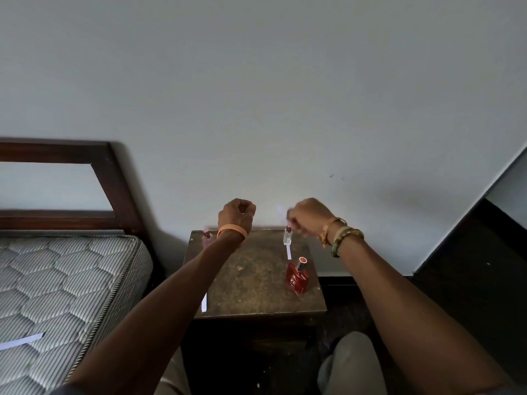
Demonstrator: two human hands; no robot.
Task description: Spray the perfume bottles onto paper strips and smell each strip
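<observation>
I see both arms raised over a small brown surface (256, 280). The left hand (236, 215) has its fingers curled into a fist, palm hidden, so I cannot tell whether they hold anything. The right hand (309, 218) is blurred, fingers curled above a small clear bottle (288, 238) at the far right; their grip is unclear too. A paper strip (288, 251) lies just near of that bottle, then a red perfume bottle (297, 277). A pinkish bottle (206, 238) stands far left. Another strip (204, 302) lies at the near left edge.
</observation>
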